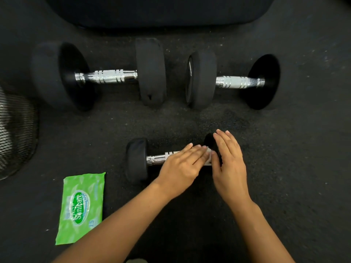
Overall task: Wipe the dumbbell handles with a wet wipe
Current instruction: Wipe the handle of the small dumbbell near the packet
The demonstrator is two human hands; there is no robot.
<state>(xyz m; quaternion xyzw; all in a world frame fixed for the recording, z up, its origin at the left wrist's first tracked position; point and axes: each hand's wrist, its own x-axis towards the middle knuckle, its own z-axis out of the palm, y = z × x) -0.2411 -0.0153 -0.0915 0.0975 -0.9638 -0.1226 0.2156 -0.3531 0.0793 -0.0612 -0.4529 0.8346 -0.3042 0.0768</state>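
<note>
A small black dumbbell point(137, 160) with a chrome handle lies on the dark floor in front of me. My left hand point(182, 168) lies flat over the right half of its handle, pressing a white wet wipe point(209, 156) that peeks out between my hands. My right hand point(228, 164) rests with straight fingers on the dumbbell's right head, mostly hiding it. Two larger dumbbells lie farther back: one on the left point(106, 76) and one on the right point(237, 82), both with bare chrome handles.
A green pack of wet wipes point(82, 207) lies flat on the floor at the lower left. A black mesh object point(15, 130) sits at the left edge. A dark padded object point(161, 10) spans the top.
</note>
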